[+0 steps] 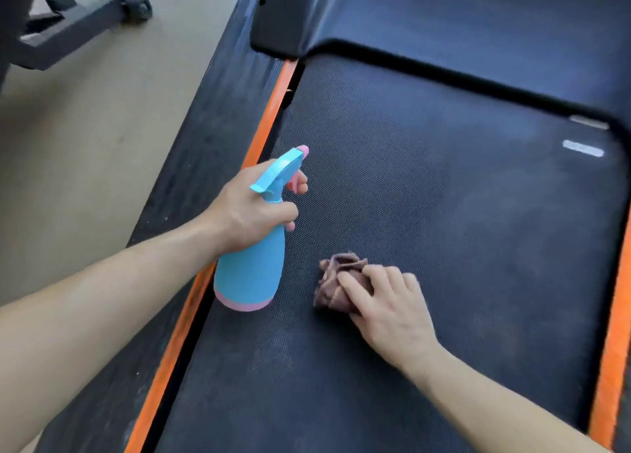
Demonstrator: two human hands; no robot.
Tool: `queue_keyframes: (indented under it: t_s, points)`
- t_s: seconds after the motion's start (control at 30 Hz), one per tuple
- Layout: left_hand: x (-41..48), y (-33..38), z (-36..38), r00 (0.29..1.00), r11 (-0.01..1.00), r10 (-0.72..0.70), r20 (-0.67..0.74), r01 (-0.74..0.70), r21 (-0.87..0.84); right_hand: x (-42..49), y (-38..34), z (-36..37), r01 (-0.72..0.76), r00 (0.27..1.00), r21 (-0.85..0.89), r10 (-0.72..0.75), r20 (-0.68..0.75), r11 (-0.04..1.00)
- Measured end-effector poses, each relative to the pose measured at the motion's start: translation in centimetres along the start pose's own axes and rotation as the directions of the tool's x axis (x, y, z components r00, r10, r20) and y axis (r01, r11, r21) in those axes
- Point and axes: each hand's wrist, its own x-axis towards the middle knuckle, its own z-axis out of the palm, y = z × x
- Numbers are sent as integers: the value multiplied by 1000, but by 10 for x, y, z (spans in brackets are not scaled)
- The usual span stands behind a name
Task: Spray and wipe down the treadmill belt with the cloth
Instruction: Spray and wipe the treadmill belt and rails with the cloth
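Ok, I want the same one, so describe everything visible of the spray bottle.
The spray bottle looks like light-blue plastic, with a pink band at its base, a blue spray head and a pink nozzle tip and trigger. The left hand grips its neck, one finger on the trigger, holding it tilted over the treadmill belt, near its left edge.

Right hand covers part of the cloth.
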Motion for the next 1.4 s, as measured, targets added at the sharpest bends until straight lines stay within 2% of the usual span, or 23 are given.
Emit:
queue_keyframes:
  t_s: [0.07,0.13,0.17,0.23,0.33,0.4,0.47,0.53,0.57,0.6,0.63,0.7,0.77,0.83,0.9,0.97,1.0,1.07,1.13,1.2,1.27,1.33,1.4]
  points:
    - [4,9,5,1000,1000,28,10,-28,5,5,31,-9,158,987,-22,-157,36,987]
    - [7,14,10,999,999,42,28,-42,1,49,76,-16,-6,998,-70,1,-69,998]
    - [9,16,14,998,999,50,43,-49,-14,77,100,-21,-139,982,-108,123,-144,984]
    - [14,19,22,995,997,69,78,-68,-23,114,135,-28,-337,930,-104,314,-192,936]
    - [24,21,34,985,994,110,135,-111,-1,88,105,-15,-468,864,-49,445,-233,882]
    - [32,25,39,988,993,93,125,-101,58,29,57,-3,-421,892,3,415,-179,907]
    - [37,31,44,989,994,67,131,-78,82,-22,25,0,-212,974,4,212,-76,977]
    - [39,37,51,981,993,81,179,-95,76,-25,45,-7,-29,999,6,29,12,1000]
    - [39,38,54,977,992,94,193,-109,68,-9,65,-12,-27,1000,-13,27,-4,1000]
    - [39,39,55,973,991,106,205,-120,56,13,87,-15,-103,992,-51,98,-81,993]
    - [41,39,58,970,990,118,213,-131,46,38,112,-20,-255,959,-86,240,-152,963]
    - [45,39,63,967,990,113,227,-129,57,76,156,-29,-537,828,-59,512,-229,842]
    - [47,42,67,960,989,106,259,-129,73,72,148,-26,-620,764,-18,599,-240,784]
    - [49,47,68,951,981,123,283,-159,108,30,93,-13,-553,809,2,538,-239,833]
    - [49,55,68,949,979,126,289,-165,115,-30,29,-3,-362,923,36,364,-122,931]
    - [48,60,70,947,979,131,294,-171,114,-60,13,-2,-135,990,35,136,-21,990]
    - [48,61,72,945,978,135,297,-176,114,-56,27,-6,-87,996,44,87,5,995]
    - [49,61,75,947,977,137,290,-178,117,-22,73,-12,-171,981,22,172,-89,985]
    - [51,63,79,949,974,134,286,-179,139,28,128,-24,-419,885,-11,405,-230,908]
    - [54,67,85,947,969,137,290,-189,157,59,169,-35,-582,792,-1,566,-228,813]
    - [56,72,91,945,966,146,293,-201,164,54,164,-30,-609,767,-6,587,-260,793]
    - [58,79,97,946,963,151,286,-206,172,11,117,-17,-581,780,15,563,-274,814]
    - [57,85,104,945,963,149,290,-206,175,-51,61,-8,-453,873,46,453,-181,890]
